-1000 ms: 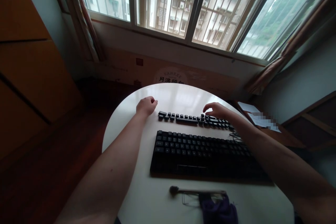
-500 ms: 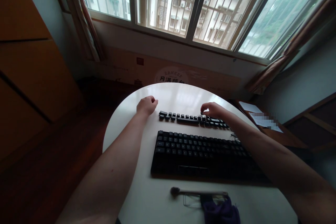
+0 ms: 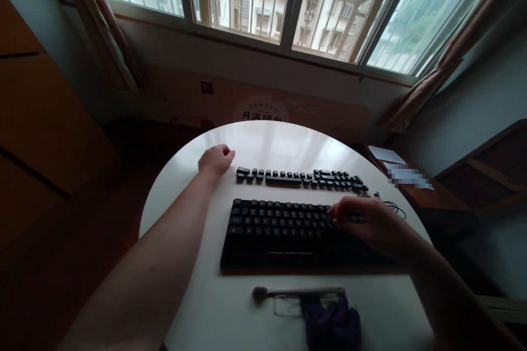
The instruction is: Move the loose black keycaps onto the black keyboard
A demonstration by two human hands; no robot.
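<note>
My right hand (image 3: pixel 362 222) is over the right part of a black keyboard (image 3: pixel 267 247), its thumb and fingers pinched together on a small black keycap that is mostly hidden at the fingertips. The keyboard's left part shows rows of keys, with a bare dark strip below them. Past the keyboard, loose black keycaps (image 3: pixel 284 180) lie in two rows, among them one long spacebar-like cap. To the left of these rows my left hand (image 3: pixel 216 159) rests on the white table (image 3: pixel 185 186), curled into a loose fist, with nothing visible in it.
Near me lie a round-headed brush (image 3: pixel 260 293), a thin wire tool (image 3: pixel 284 306) and a purple cloth (image 3: pixel 332 321). A black cable (image 3: pixel 393 208) coils at the right. Beyond the table's right edge stands a brown surface with papers (image 3: pixel 387 154).
My right hand has come from the loose keycaps back towards me, down to the keyboard, with a keycap at its fingertips. My left hand stays by the keycap rows. The view has shifted slightly.
</note>
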